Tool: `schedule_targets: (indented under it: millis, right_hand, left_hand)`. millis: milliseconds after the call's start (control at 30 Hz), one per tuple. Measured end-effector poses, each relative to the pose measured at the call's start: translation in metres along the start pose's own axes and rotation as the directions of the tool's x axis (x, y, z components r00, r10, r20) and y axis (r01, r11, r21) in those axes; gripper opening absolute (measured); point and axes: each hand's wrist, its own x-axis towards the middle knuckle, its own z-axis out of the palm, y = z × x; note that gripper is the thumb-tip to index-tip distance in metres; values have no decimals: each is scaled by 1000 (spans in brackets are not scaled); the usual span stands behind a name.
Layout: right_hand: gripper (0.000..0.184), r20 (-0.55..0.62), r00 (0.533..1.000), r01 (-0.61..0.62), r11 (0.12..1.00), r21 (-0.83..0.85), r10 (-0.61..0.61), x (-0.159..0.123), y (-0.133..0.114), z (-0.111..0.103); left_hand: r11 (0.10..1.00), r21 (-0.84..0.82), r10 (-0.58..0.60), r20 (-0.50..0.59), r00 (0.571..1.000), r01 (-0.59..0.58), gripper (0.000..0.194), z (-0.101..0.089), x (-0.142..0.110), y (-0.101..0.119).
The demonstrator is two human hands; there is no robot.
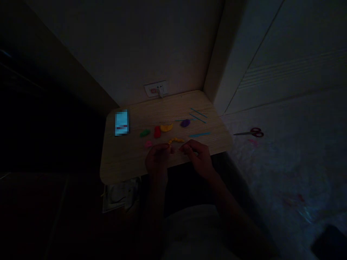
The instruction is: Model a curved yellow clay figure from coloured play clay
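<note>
Over the front edge of a small wooden table (124,159), both my hands are raised close together. My left hand (157,156) is closed in a pinch; a small yellowish bit shows at its fingertips, too dark to name. My right hand (198,154) is pinched too, its fingertips a short gap from the left ones, and what it holds is hidden. Just beyond them lies a curved row of small orange-yellow balls (176,139). Around it sit soft clay-like lumps: pink (148,144), green (145,133), red (157,131), yellow (166,128) and purple (185,123).
A lit phone (121,122) stands at the table's left. Thin blue sticks (197,118) and a wider blue strip (199,134) lie at right. Scissors (252,133) rest on the pale surface beyond the right edge. A wall socket (156,89) holds a plug. The room is dark.
</note>
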Motion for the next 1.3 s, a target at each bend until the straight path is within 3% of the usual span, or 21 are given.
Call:
schedule_targets:
  millis: [133,333,533,700,833,1000,1200,1300]
  right_hand:
    - [27,-22,999,34,999,-4,-34,-3,-1,8]
    - [79,164,967,226,955,-190,-196,-12,-6,28]
    - [95,187,960,257,923,-285,-209,-10,-5,35]
    - [92,158,964,248,931,-267,-212,-6,-9,31]
    - [93,223,951,266,934,-239,-214,-14,-15,32]
    - [95,295,926,311,921,-236,-238,-26,-20,38]
    - [93,214,956,258,923,-287,-200,-10,-14,31]
    - [90,177,964,243,926,-291,-197,1,-13,24]
  left_hand:
    - [990,-110,-90,-55,994,83,28,8,-3,2]
    - [981,-116,-169,-112,979,156,36,20,-16,-2]
    - [976,-49,-217,-103,971,213,33,23,-29,-8]
    - [959,-174,-204,116,972,222,47,27,-36,-2]
    - [945,-250,-141,269,953,210,48,31,-34,10]
    - [958,-211,-139,256,957,196,57,29,-28,18]
    - [916,-191,-290,288,913,352,78,31,-45,9]
    - [928,-161,-292,240,926,335,70,32,-52,0]
